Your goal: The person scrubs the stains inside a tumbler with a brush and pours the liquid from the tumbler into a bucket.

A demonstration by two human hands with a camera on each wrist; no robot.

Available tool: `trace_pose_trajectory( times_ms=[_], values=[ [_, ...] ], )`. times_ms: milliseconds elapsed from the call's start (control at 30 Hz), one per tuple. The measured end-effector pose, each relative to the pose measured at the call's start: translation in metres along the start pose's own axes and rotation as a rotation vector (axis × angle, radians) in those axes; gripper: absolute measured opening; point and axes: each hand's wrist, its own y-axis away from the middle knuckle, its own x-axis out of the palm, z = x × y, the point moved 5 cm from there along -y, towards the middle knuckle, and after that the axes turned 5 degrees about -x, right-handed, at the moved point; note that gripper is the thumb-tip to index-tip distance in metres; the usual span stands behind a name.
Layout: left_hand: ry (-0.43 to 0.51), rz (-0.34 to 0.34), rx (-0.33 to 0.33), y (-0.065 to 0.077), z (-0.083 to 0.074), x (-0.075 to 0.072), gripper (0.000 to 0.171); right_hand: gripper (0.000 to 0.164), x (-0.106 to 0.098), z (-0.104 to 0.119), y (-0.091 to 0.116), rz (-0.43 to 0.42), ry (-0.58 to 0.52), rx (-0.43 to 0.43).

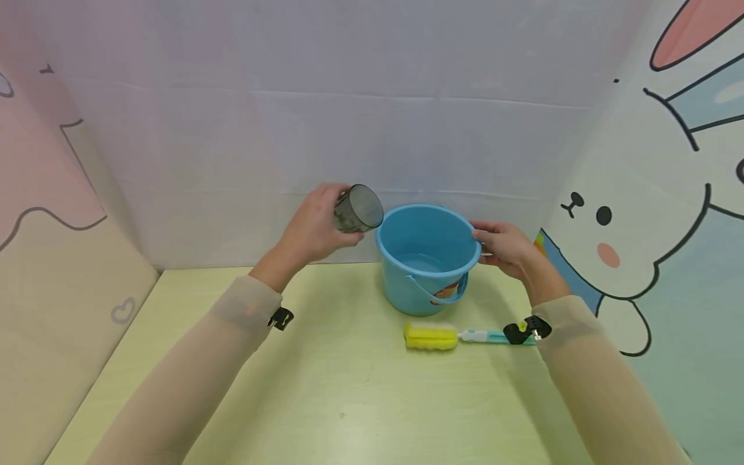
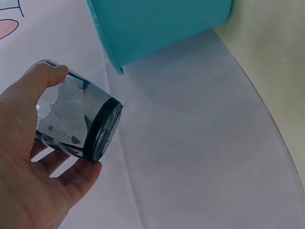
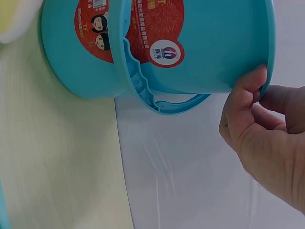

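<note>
My left hand (image 1: 314, 226) grips a dark, see-through glass (image 1: 356, 210) around its side. The glass is tilted, its mouth leaning right toward the blue bucket (image 1: 401, 284) just to the left of the rim. In the left wrist view the thick dark base of the glass (image 2: 104, 129) and a few leaf-like marks on its wall show. Thumb and fingers of my right hand (image 1: 507, 247) pinch the bucket's right rim. The bucket stands upright on the table, its handle (image 3: 138, 86) hanging down at the front beside a red label (image 3: 152, 28).
In front of the bucket lies a bottle brush with a yellow sponge head (image 1: 431, 336) and a white and teal handle (image 1: 482, 336), partly hidden by the right wrist's camera. A pale curtain (image 1: 349, 142) rises behind the table (image 1: 349, 387), with cartoon-printed cloth on both sides.
</note>
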Motion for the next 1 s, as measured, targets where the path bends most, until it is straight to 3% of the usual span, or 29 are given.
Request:
trace_pose_trajectory(
  times_ms=[500,1000],
  values=[
    [-0.087,-0.001,-0.003,-0.014,-0.012,0.000,0.089,0.054,0.003,0.000,0.000,-0.007,-0.008,0.012],
    [-0.159,0.017,0.042,-0.023,-0.023,0.007,0.087,0.055,0.003,0.001,0.002,-0.012,0.003,0.004]
  ],
)
